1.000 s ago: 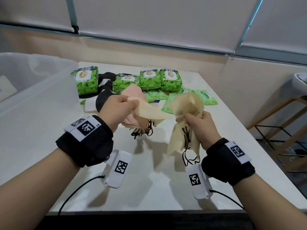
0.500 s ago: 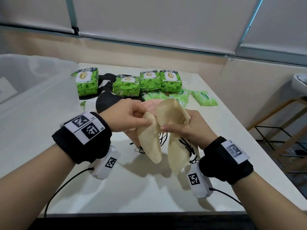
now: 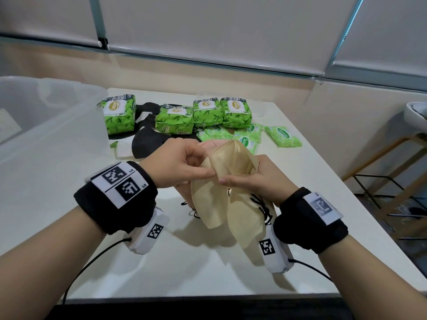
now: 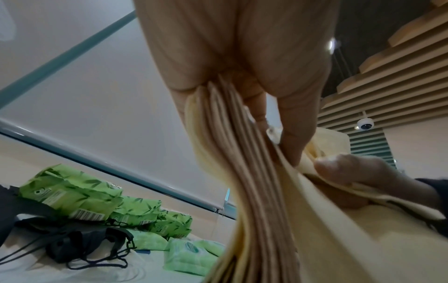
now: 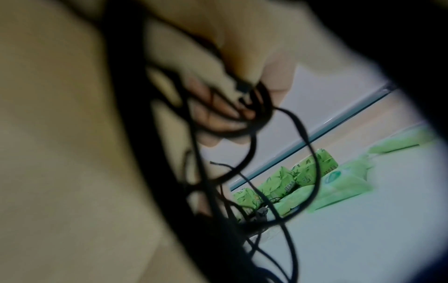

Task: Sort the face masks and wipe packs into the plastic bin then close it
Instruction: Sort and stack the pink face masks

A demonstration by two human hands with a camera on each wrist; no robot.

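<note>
Both hands hold cream face masks [image 3: 227, 195] above the table's middle, the two bunches pressed together. My left hand [image 3: 184, 167] pinches a stack of cream and pink masks [image 4: 232, 153] between thumb and fingers. My right hand [image 3: 251, 179] grips the other cream masks, whose black ear loops [image 5: 244, 118] dangle by the wrist. Black masks [image 3: 147, 144] lie on the table behind my left hand. Several green wipe packs [image 3: 208, 114] stand in a row at the back, with flat green packs [image 3: 283, 136] in front of them. The clear plastic bin [image 3: 46, 125] stands at the left.
The white table [image 3: 184, 269] ends at its front edge below my wrists and at a right edge beside a wooden stool frame [image 3: 392, 181]. A wall with window blinds closes the back.
My hands have come together from apart, and the two bunches of cream masks now touch. The masks hang lower and closer to me than a second ago.
</note>
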